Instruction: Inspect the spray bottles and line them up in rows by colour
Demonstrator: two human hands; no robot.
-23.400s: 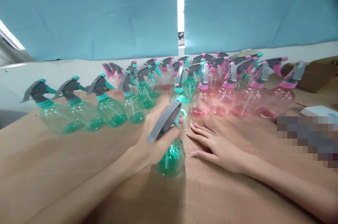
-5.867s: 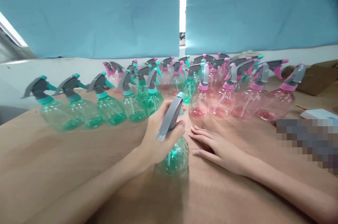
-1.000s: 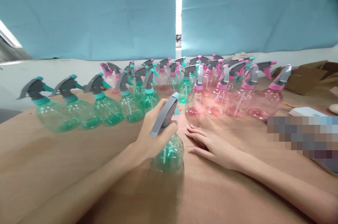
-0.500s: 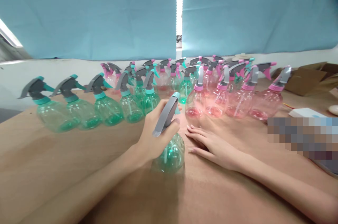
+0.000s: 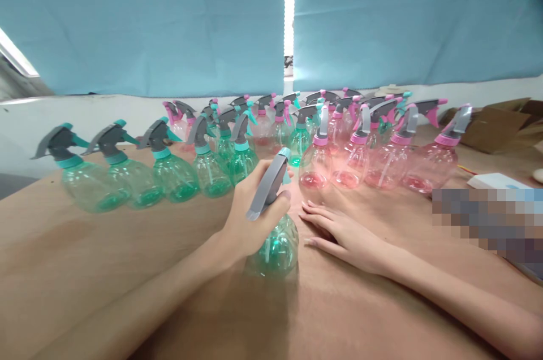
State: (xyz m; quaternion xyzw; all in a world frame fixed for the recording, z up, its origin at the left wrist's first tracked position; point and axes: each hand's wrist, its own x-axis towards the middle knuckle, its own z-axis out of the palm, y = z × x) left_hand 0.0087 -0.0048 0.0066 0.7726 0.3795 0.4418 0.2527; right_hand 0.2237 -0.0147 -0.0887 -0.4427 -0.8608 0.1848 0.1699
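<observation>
My left hand (image 5: 248, 216) is wrapped round the neck of a green spray bottle (image 5: 278, 250) with a grey head and teal nozzle. The bottle stands near the middle of the wooden table (image 5: 203, 315), and my fingers hide its collar. To its right, my right hand (image 5: 339, 235) lies flat on the tabletop with the fingers stretched out, holding nothing. A row of green spray bottles (image 5: 175, 176) stands beyond my left hand. Beyond my right hand are several pink spray bottles (image 5: 314, 165) with grey heads and pink collars.
More green and pink spray bottles (image 5: 263, 120) crowd the back of the table. At the right are an open cardboard box (image 5: 487, 125), a white flat object (image 5: 494, 181) and a pixelated patch. Blue curtains (image 5: 148, 26) hang behind, with a bright gap between them.
The whole view has shifted very slightly. Both hands and the held spray bottle keep the same places on the table.
</observation>
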